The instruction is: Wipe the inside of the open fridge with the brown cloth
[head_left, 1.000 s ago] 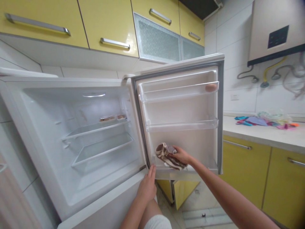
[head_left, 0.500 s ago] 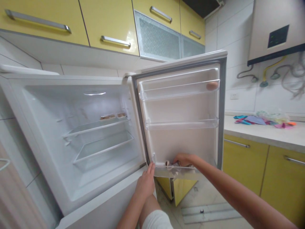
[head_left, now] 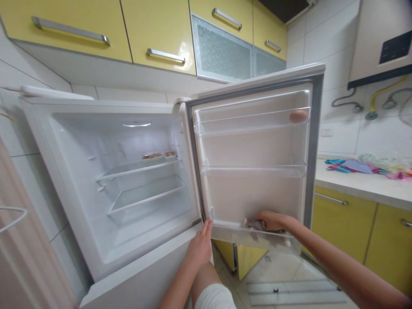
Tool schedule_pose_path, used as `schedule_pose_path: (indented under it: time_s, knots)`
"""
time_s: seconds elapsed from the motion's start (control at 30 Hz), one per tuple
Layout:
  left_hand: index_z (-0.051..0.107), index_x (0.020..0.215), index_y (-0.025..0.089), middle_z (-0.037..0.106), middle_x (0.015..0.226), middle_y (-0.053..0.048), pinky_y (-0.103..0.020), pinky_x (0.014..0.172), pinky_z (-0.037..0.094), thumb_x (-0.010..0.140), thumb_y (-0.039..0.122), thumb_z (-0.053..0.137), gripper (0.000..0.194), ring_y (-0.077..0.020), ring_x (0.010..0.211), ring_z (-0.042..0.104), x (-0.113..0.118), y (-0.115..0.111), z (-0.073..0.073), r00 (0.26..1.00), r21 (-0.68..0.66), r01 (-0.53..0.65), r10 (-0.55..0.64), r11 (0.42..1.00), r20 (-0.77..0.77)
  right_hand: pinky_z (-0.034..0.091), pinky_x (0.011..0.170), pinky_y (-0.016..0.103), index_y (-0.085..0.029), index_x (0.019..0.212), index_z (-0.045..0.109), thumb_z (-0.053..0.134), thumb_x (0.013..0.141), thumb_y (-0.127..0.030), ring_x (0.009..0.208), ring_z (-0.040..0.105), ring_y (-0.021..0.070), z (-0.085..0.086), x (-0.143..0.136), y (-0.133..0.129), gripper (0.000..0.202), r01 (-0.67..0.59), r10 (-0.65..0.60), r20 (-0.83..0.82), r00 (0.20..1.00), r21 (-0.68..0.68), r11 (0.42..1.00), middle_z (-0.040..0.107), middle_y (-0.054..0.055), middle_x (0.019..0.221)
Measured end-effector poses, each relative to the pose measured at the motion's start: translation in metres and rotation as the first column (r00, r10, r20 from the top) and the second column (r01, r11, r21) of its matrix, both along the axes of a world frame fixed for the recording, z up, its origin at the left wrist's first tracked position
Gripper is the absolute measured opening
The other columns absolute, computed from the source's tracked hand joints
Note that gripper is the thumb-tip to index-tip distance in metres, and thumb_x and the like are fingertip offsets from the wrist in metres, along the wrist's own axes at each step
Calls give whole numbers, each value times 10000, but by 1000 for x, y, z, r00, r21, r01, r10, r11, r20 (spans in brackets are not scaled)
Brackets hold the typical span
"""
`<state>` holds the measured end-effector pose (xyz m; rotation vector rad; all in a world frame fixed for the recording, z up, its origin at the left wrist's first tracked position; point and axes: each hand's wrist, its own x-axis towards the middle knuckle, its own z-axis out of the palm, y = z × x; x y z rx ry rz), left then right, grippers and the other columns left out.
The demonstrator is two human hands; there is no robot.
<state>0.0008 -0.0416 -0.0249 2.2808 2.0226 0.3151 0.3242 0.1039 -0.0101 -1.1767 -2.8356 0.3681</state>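
Observation:
The refrigerator door (head_left: 254,193) stands wide open, its inner side facing me. My right hand (head_left: 272,219) reaches into the bottom door shelf (head_left: 225,233) and grips a crumpled greyish cloth (head_left: 255,224), pressed down inside it. Part of the cloth shows blurred through the clear front wall. At the hinge end of that same shelf, my left hand (head_left: 200,245) lays its outstretched fingers against the corner, holding nothing.
A brown egg (head_left: 298,116) sits in the top door shelf. Inside the refrigerator, food packs (head_left: 152,156) lie on the upper glass shelf (head_left: 138,168). Colourful cloths (head_left: 350,166) cover part of the counter (head_left: 334,178) at right. Yellow cabinets (head_left: 161,30) hang above.
My right hand has slid the cloth rightward along the bottom door shelf, away from the hinge. My left hand stays at the shelf's corner. The view has shifted slightly.

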Motion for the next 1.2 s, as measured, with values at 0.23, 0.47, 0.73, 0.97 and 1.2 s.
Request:
schedule_pose_path:
  time_s: [0.23, 0.47, 0.73, 0.97, 1.2]
  knots:
    - [117, 1607, 119, 39, 1711, -91, -347, 1199, 345, 735, -12, 376, 919, -243, 1495, 348, 2, 3, -5, 1000, -1, -8, 8, 1000, -1, 467, 849, 296, -220, 1103, 737, 607, 719, -172, 1031, 689, 253, -5, -122, 11, 408, -12, 13, -83, 996, 16, 1000, 766, 70, 1117]
    - [70, 1615, 192, 33, 1714, -46, -345, 1131, 425, 729, -1, 401, 965, -251, 1398, 472, 3, 6, -7, 998, 15, -44, 45, 999, -48, 492, 808, 279, -215, 1083, 747, 652, 711, -223, 985, 693, 235, -1, -169, 10, 383, -41, 34, -88, 996, -75, 996, 772, 45, 1087]
    - [99, 1615, 231, 104, 1709, -49, -395, 997, 526, 733, -20, 380, 959, -281, 1258, 566, 1, 1, -1, 985, 30, -72, 76, 997, -152, 476, 601, 252, -241, 920, 767, 665, 547, -185, 648, 640, 167, 9, -85, 14, 391, -10, 33, 95, 995, -227, 974, 731, -31, 738]
    - [146, 1610, 174, 97, 1711, -50, -400, 1034, 507, 743, -29, 341, 911, -290, 1290, 552, 5, 0, 3, 981, 13, -93, 94, 996, -170, 503, 652, 307, -224, 827, 770, 646, 498, -147, 700, 678, 230, 7, 20, 2, 359, 48, -17, 169, 985, -178, 983, 739, 5, 724]
    - [148, 1602, 102, 79, 1712, -72, -356, 1146, 409, 742, -4, 362, 892, -265, 1404, 460, 5, 2, 1, 995, 0, -63, 63, 998, -84, 493, 771, 311, -210, 940, 767, 656, 691, -197, 908, 710, 265, -7, 40, -21, 273, 95, -95, -13, 995, 65, 993, 773, 115, 978]
